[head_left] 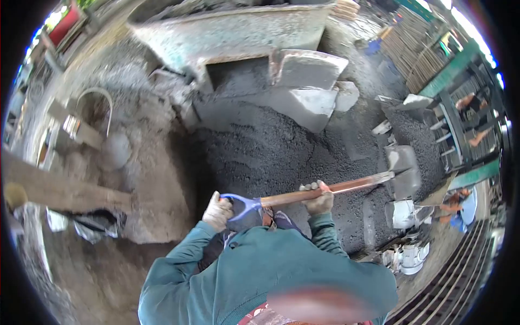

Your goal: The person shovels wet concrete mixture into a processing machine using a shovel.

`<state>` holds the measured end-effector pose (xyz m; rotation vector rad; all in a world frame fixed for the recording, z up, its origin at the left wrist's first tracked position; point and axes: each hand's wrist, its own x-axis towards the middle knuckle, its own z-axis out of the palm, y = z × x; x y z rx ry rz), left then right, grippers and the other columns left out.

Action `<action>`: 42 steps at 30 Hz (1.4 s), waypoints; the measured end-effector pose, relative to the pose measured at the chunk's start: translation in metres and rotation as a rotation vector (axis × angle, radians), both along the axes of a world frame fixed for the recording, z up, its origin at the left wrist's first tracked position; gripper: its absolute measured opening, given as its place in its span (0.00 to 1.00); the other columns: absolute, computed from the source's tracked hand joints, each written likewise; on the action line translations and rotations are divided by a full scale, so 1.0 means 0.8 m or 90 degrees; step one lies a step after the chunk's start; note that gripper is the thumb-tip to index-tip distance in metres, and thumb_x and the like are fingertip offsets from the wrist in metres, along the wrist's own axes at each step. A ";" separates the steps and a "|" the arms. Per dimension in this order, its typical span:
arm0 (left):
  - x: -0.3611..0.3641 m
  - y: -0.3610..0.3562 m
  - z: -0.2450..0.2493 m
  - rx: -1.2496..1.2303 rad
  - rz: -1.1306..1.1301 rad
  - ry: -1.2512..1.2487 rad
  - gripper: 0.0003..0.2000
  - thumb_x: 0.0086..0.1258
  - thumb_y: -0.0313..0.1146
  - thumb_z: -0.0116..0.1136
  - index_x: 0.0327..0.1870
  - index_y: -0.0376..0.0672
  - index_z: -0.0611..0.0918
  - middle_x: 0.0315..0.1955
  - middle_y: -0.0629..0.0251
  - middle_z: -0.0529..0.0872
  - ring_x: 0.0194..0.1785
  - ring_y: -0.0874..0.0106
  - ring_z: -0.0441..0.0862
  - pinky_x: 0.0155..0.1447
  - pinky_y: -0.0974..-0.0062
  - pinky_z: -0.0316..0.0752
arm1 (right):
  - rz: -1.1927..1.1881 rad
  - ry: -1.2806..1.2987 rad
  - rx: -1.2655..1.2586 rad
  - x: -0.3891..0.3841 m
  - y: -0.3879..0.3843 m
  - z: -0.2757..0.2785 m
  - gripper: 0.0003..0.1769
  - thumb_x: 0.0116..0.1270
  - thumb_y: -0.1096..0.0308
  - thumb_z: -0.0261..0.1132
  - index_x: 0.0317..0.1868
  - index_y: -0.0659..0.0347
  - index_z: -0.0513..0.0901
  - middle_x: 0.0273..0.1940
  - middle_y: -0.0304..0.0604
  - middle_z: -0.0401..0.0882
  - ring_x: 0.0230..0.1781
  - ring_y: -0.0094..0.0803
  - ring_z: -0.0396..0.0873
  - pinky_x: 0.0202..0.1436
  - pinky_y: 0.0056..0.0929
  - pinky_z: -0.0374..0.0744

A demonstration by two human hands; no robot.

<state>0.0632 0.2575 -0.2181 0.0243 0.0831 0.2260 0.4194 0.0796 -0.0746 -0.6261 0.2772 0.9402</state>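
Note:
A shovel (303, 196) with a wooden shaft and a blue D-shaped grip lies nearly level across the space before me. My left hand (218, 212), in a pale glove, is closed around the blue grip. Farther along the shaft, my right hand (318, 198) wraps the wood from below, also gloved. The metal blade (403, 172) is out to the right, at the edge of a dark heap. Beneath the shaft spreads dark, crumbly, damp-looking material (260, 146). Whether the blade carries any of it I cannot make out clearly.
A large weathered trough (233, 35) stands ahead, with an opening at its base and pale slabs (314, 105) beside it. A motor (409, 255) sits at lower right. Two people (460, 208) are by the right side. A wooden beam (65, 187) juts in from the left.

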 end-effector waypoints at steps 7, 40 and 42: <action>-0.126 -0.062 0.244 1.762 -0.462 0.657 0.20 0.52 0.40 0.67 0.50 0.60 0.86 0.64 0.73 0.76 0.74 0.70 0.63 0.79 0.45 0.45 | 0.006 0.169 -0.107 -0.123 0.023 -0.019 0.07 0.57 0.73 0.65 0.30 0.53 0.74 0.27 0.35 0.72 0.32 0.36 0.73 0.54 0.48 0.73; 0.164 0.023 -0.037 -0.361 0.404 0.588 0.04 0.59 0.28 0.58 0.30 0.49 0.76 0.27 0.66 0.77 0.33 0.60 0.80 0.44 0.52 0.83 | 0.330 -0.551 -0.306 0.140 -0.126 0.144 0.39 0.62 0.58 0.71 0.70 0.62 0.67 0.39 0.45 0.81 0.31 0.33 0.82 0.31 0.33 0.84; 0.194 0.023 -0.025 -0.335 0.391 0.604 0.03 0.61 0.29 0.57 0.30 0.50 0.76 0.27 0.66 0.77 0.33 0.60 0.80 0.44 0.50 0.83 | 0.271 -0.650 -0.383 0.164 -0.126 0.142 0.37 0.59 0.65 0.71 0.68 0.63 0.70 0.38 0.42 0.81 0.30 0.31 0.82 0.31 0.31 0.83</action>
